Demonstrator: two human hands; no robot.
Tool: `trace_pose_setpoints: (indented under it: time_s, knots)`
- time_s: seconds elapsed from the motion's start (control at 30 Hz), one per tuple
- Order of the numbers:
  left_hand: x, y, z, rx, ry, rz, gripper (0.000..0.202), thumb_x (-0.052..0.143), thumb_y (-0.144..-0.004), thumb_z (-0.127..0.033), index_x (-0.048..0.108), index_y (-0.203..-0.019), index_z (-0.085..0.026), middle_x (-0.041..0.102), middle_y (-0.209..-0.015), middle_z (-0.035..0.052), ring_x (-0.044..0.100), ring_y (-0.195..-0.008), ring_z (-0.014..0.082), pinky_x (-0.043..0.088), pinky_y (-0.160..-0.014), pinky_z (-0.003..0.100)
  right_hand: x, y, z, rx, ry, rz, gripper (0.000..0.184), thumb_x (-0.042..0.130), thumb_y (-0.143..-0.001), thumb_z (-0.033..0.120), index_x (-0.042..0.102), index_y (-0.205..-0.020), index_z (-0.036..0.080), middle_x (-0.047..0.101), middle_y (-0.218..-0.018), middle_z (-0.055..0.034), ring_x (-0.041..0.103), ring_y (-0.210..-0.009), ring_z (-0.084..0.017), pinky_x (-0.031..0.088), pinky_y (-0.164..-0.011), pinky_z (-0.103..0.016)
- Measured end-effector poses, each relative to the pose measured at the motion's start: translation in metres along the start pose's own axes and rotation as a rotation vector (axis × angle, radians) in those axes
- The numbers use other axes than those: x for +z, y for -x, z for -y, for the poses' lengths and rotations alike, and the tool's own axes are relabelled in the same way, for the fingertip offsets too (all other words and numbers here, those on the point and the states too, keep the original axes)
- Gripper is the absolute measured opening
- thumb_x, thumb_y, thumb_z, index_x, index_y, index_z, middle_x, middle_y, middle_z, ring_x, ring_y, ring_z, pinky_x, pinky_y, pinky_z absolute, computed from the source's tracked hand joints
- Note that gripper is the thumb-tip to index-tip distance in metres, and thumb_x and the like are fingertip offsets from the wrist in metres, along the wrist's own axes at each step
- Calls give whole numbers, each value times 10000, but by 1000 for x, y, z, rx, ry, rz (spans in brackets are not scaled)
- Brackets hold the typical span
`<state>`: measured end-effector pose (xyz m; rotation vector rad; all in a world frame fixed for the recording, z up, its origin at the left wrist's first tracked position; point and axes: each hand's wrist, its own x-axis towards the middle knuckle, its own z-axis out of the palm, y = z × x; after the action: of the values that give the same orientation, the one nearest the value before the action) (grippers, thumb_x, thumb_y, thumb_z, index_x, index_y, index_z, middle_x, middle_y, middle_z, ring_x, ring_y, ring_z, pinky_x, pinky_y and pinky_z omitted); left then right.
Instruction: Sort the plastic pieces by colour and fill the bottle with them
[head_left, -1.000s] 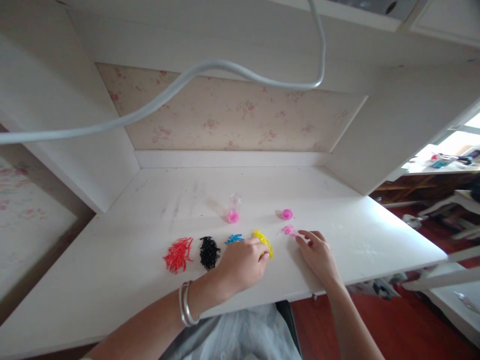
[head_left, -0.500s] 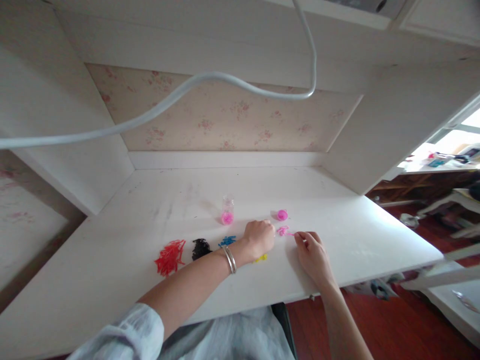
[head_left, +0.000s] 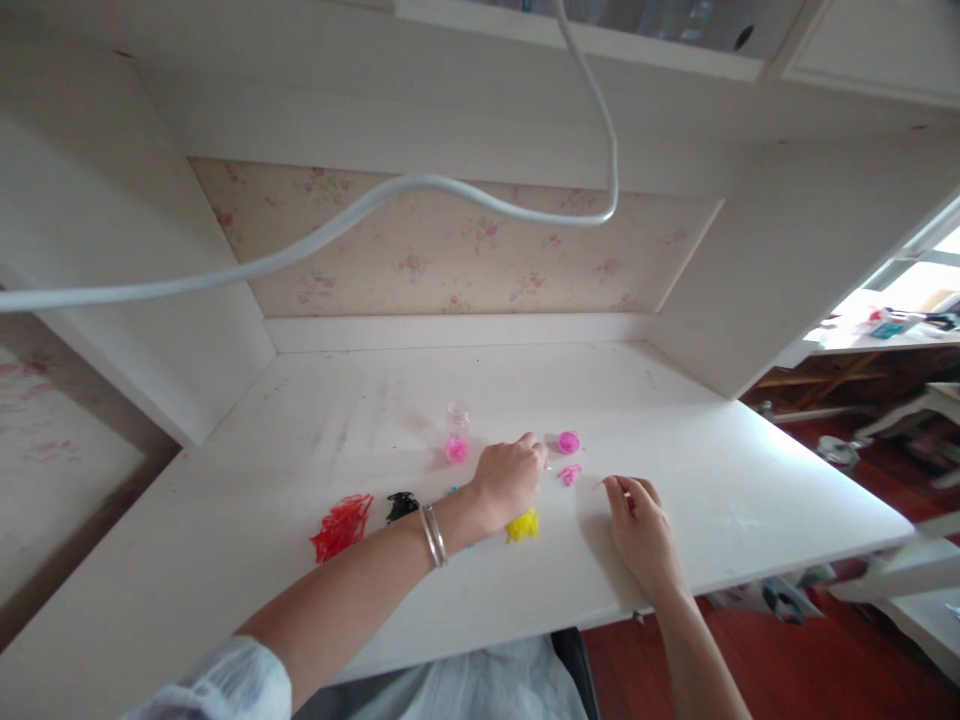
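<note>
My right hand (head_left: 639, 525) pinches a thin pink rubber band (head_left: 600, 485) between thumb and fingertips, just above the white desk. To its left lies a small pile of pink rubber bands (head_left: 570, 475). My left hand (head_left: 510, 482) is closed beside that pile, wearing silver bangles. Its fingertips are turned away, and what they hold is too small to make out. Below the left hand is a yellow pile (head_left: 523, 525). Under the left forearm, a blue pile (head_left: 452, 491) is mostly hidden. Black (head_left: 403, 505) and red (head_left: 342, 528) piles lie farther left.
A clear container (head_left: 458, 415) with pink contents stands behind my left hand. A round pink piece (head_left: 569, 442) sits behind the pink pile. A white cable (head_left: 420, 183) hangs across the view in front of the shelf. The desk's (head_left: 787, 490) right edge drops to a red floor.
My right hand has moved right and slightly down, drawing the pink band away from the pile. My left hand has shifted a little left, uncovering more yellow. The view has tilted slightly.
</note>
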<state>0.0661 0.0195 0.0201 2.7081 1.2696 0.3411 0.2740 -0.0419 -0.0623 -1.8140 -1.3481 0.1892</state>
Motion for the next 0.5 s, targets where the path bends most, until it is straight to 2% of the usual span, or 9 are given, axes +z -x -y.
trace_pose_setpoints:
  time_s: [0.17,0.3,0.4,0.5]
  knots:
    - [-41,32,27,-76,-36,-145,314,282,-972,-301,586,-975,-224,611,-993,39,631,-749,175,444,-604,282,-1,2,0,21,-5,-1,418,392,-867,546,615,-871,193,591,-968,-78,548,-733,-167,424,-733,-318]
    - [-70,48,55,-190,-80,-319,267,351,-961,-328,602,-973,-240,615,-980,23,620,-769,163,424,-626,264,-2,3,2,24,9,-4,410,403,-864,540,617,-872,191,592,-974,-77,549,-729,-163,423,-732,-312]
    - [-81,51,72,-245,-112,-383,231,397,-947,-323,613,-968,-242,622,-995,14,617,-788,164,421,-647,260,-2,3,2,32,25,-5,411,405,-863,538,622,-874,190,594,-973,-74,549,-725,-160,423,-740,-310]
    - [-82,49,82,-274,-141,-378,233,411,-940,-321,630,-969,-246,627,-999,11,620,-789,165,423,-653,258,-1,3,2,35,34,-8,418,403,-862,541,626,-885,190,594,-975,-71,548,-711,-155,424,-733,-307]
